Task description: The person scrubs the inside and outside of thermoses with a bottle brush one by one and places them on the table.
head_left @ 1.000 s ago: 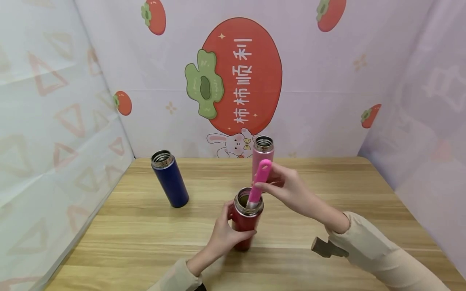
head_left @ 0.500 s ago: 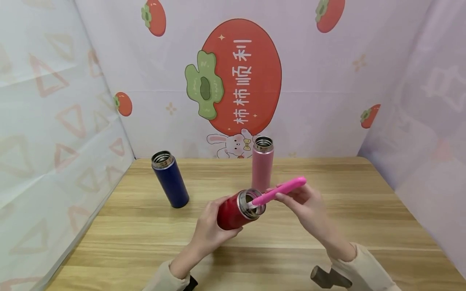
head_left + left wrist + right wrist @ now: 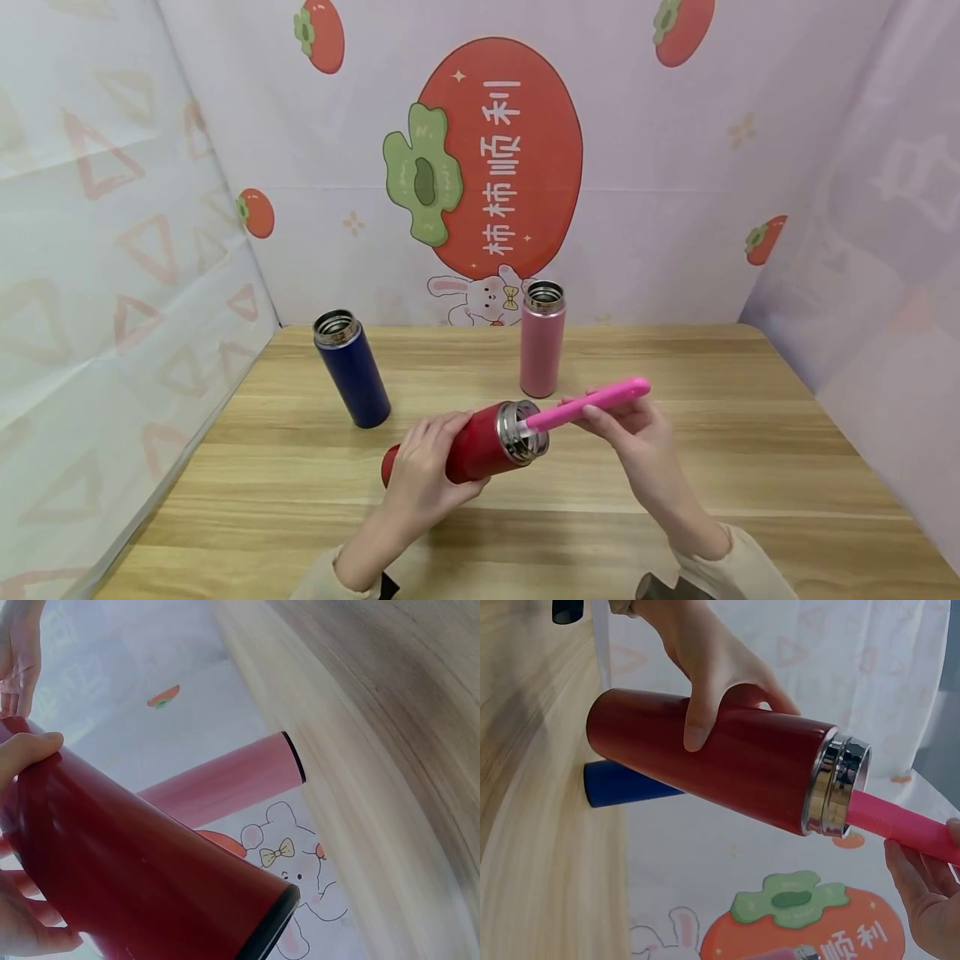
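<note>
My left hand (image 3: 426, 477) is wrapped round the red flask (image 3: 480, 442), held off the worktop (image 3: 675, 517) nearly on its side, its open mouth facing right. My right hand (image 3: 637, 437) pinches the pink brush handle (image 3: 588, 402), in line with the flask, with the brush end inside it. Further back, the blue flask (image 3: 351, 367) and pink flask (image 3: 542, 340) stand open; I can't see into them.

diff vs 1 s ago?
The left hand has tipped the red bottle from upright on the table to nearly level, lifted, mouth toward the right. The right hand swung the pink brush handle down with it, still in the mouth. Blue bottle and pink bottle unmoved.
</note>
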Demonstrator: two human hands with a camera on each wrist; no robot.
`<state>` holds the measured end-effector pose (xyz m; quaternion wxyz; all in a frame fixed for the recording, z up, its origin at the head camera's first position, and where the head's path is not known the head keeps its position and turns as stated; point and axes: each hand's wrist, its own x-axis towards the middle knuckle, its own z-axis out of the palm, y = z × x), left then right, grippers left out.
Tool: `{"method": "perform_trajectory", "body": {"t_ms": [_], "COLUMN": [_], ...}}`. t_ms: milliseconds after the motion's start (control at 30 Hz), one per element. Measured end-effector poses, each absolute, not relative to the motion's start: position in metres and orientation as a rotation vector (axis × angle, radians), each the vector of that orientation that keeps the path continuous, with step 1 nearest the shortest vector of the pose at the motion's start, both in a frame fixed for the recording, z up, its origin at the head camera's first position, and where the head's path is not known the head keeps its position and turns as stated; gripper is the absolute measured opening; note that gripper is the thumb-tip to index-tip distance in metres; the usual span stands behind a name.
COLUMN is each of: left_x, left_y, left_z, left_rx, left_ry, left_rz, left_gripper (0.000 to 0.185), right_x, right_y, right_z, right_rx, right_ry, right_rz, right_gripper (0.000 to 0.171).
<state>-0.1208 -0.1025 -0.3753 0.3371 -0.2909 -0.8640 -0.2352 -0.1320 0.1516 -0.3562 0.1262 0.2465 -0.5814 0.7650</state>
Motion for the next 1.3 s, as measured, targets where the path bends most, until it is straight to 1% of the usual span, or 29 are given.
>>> {"method": "perform_trajectory", "body": {"t_ms": [100,200,500,1000,1300], "left_x": [-0.120,-0.120,-0.119,-0.118,-0.118], "left_y": [-0.104,-0.105,-0.110,-0.114,-0.118], "left_z": [-0.375,-0.374,-0.375,-0.373,-0.373], "left_rx": [-0.757,-0.751,-0.756,-0.783,-0.781], "left_ry": [-2.243,-2.239,-2.230,-2.188,-2.191], "left_rz": [-0.599,-0.583,-0.555,-0.493,-0.467], "left_gripper": [0.075,0.074,0.076,0.076,0.075], "right_x": [-0.117,-0.113,-0.113,-0.111,-0.112], "right_y": [0.148,0.150,0.164,0.177,0.185], "right_z": [-0.331,-0.322,-0.316,-0.303,-0.301], "right_rx": [0.634,0.608,0.636,0.687,0.663], "right_ry": [-1.701,-1.667,-1.409,-1.255,-1.146], "right_rz": [2.247,2.264,2.334,2.411,2.456], "right_gripper": [0.013,0.016,0.019,0.019,0.020]}}
